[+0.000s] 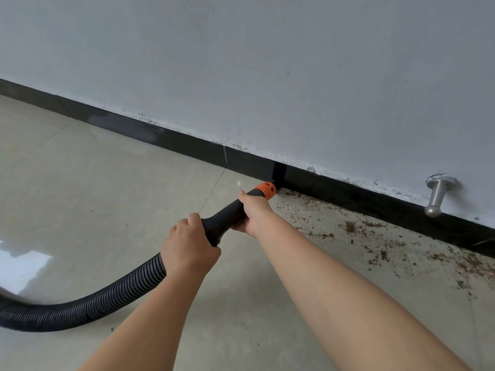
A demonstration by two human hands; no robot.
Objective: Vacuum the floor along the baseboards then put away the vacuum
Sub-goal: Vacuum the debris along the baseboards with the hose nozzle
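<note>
I see the vacuum's black nozzle tube [227, 212] in the middle of the view, its long axis running from about 7 o'clock up to 1 o'clock. It points toward the black baseboard [187, 145], and its orange collar [265, 190] sits at the far end, right where the floor [107, 183] meets the baseboard. The very tip beyond the collar is too dark against the baseboard for me to make out.

My right hand [254, 212] has its grip wrapped round the tube just behind the orange collar, fingers curled under it and thumb lying along the top. My left hand [188, 246] grips the near end of the tube, where it widens and joins the ribbed black hose [88, 303]; the fingers are closed round that joint. The hose curves away from the left hand toward 8 o'clock, sags to the floor and leaves the view at the left edge.

Brown crumbs and dirt [353, 228] lie scattered on the pale floor tiles from the collar out toward 4 o'clock, following the baseboard. The floor at 9 to 11 o'clock of the tube looks clean and glossy.

At 3 o'clock, a metal door stop [436, 196] sticks out of the grey wall [241, 62] just above the baseboard, well apart from the tube.
</note>
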